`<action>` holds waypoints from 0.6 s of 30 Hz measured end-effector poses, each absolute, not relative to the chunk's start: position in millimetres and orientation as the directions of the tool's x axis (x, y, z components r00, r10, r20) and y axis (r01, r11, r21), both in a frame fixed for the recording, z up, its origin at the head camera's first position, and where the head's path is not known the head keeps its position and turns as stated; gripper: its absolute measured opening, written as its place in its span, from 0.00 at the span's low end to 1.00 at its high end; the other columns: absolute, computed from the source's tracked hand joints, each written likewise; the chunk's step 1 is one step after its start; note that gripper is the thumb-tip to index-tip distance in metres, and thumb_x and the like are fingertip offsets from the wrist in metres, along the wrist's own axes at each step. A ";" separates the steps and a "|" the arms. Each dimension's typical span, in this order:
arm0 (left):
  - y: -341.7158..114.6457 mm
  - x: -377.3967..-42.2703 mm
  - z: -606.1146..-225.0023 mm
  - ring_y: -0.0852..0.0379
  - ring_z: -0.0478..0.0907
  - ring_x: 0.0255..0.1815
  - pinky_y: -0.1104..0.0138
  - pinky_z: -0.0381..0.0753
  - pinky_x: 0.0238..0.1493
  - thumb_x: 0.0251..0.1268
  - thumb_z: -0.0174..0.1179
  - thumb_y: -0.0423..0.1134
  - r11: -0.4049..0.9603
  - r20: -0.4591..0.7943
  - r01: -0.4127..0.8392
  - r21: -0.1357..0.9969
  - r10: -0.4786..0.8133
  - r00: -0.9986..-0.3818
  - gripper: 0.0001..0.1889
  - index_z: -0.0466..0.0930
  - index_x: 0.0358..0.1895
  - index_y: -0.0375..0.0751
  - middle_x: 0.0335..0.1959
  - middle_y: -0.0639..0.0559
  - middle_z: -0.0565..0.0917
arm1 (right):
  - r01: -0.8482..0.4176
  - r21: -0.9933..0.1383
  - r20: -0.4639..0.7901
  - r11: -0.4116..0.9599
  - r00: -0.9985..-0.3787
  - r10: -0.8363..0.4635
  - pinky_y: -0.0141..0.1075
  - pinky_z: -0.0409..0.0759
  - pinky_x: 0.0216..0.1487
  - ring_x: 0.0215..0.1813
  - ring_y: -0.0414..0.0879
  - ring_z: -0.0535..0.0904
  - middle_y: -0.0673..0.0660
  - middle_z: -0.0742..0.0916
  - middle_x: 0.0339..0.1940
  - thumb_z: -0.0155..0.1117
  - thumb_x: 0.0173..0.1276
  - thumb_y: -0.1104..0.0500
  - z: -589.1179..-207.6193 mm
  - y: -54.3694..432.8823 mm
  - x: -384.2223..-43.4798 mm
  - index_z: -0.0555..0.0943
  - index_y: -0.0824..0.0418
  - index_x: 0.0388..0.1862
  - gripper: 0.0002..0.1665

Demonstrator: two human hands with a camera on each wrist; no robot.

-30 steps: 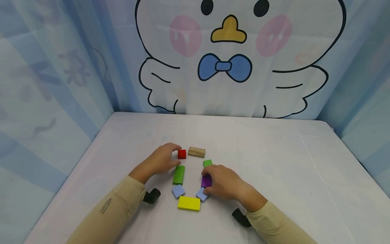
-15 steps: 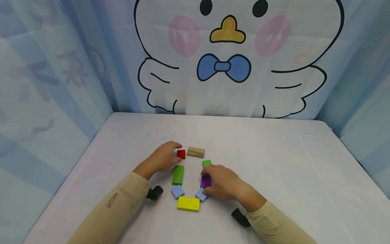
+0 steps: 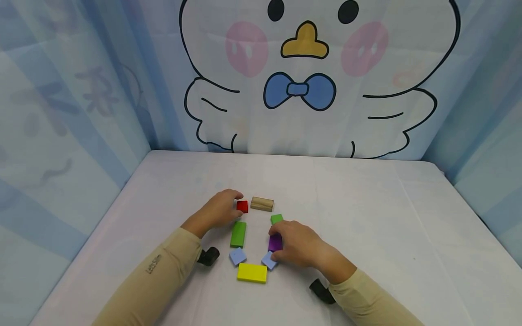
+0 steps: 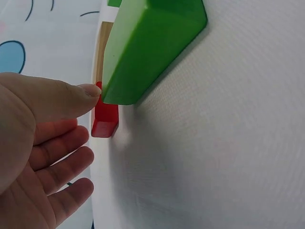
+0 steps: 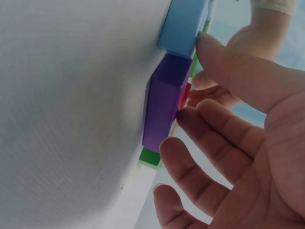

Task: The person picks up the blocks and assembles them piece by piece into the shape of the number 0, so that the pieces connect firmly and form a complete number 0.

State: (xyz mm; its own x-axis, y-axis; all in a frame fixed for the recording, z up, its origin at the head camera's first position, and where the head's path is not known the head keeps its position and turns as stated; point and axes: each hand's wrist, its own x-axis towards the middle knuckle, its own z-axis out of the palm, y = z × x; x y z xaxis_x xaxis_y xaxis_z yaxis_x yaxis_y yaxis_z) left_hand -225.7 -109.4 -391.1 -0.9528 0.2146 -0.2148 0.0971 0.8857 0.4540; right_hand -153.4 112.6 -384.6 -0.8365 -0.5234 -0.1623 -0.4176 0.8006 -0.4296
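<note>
My left hand (image 3: 220, 209) is at the red block (image 3: 242, 206), thumb on its near side and fingertips past its far side. In the left wrist view the fingers are loosely bent and spread beside the red block (image 4: 105, 119). My right hand (image 3: 299, 244) is over the right side of a ring of blocks. Its thumb tip is right at the light-blue block (image 5: 183, 26), and its fingertips lie beside the purple block (image 5: 167, 102). The fingers are relaxed, curled round neither block. A small green block (image 3: 276, 218) lies just beyond the purple one.
A natural wood block (image 3: 262, 203) lies right of the red one. Down the left side come a long green block (image 3: 238, 234) and a light-blue block (image 3: 238, 256); a yellow block (image 3: 252, 273) closes the front. A patterned curtain (image 3: 302, 122) hangs behind the white table (image 3: 387, 226).
My left hand has shifted slightly right and away, closer about the red block. My right hand and the blocks stay where they were.
</note>
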 end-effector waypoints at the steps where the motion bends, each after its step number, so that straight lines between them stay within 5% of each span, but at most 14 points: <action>1: -109.5 -225.8 -391.4 0.46 0.71 0.64 0.54 0.71 0.66 0.65 0.68 0.37 0.886 -0.214 0.098 0.454 0.215 -0.953 0.27 0.74 0.67 0.38 0.66 0.43 0.74 | -0.419 -0.430 -0.161 0.800 -0.836 -0.524 0.48 0.78 0.56 0.52 0.52 0.78 0.55 0.84 0.52 0.78 0.59 0.54 -384.8 112.7 -153.4 0.80 0.59 0.56 0.28; 18: -109.2 -228.9 -394.1 0.48 0.74 0.57 0.56 0.73 0.64 0.66 0.65 0.33 0.884 -0.222 0.098 0.457 0.220 -0.950 0.24 0.75 0.65 0.37 0.59 0.43 0.78 | -0.437 -0.435 -0.142 0.787 -0.830 -0.540 0.49 0.77 0.57 0.52 0.52 0.78 0.56 0.84 0.52 0.77 0.59 0.55 -385.3 114.1 -153.9 0.80 0.60 0.56 0.27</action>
